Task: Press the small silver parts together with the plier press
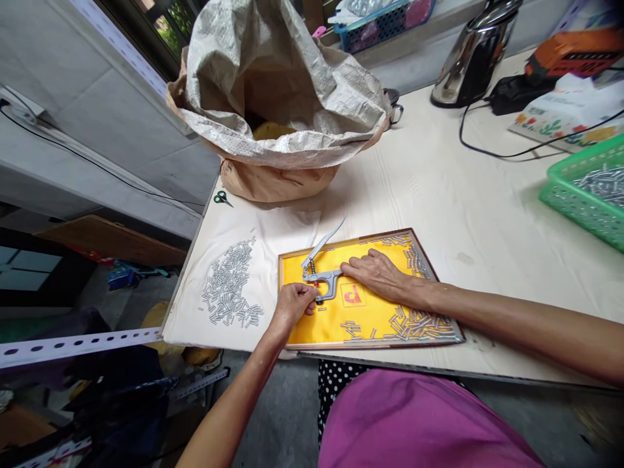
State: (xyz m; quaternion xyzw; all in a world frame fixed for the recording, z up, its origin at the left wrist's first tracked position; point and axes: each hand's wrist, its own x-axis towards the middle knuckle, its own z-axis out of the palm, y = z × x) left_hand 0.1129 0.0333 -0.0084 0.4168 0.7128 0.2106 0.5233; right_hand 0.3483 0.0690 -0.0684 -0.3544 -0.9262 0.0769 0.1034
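Note:
Grey snap-fastener pliers (334,281) lie over a shallow yellow-lined tray (322,331), with one lever raised toward the back. My right hand (374,273) comes in from the right and is closed on the end of the pliers' fixed handle. At the jaw end, beside a small red part, my left hand (294,304) has thumb and fingers pinched together. Whatever those fingertips hold is too small or hidden to make out. Inside the tray, small silvery metal pins (414,324) gather along the right and front edges. A single pin lies near the left fingertips.
Left of the tray is a loose pile of similar pins (231,283) on pale cloth. Green-handled scissors (223,197) lie behind it. A large open woven sack (280,175) stands at the back. Rightward are a green basket (580,208) of metal pieces, a kettle (468,62) and a cable.

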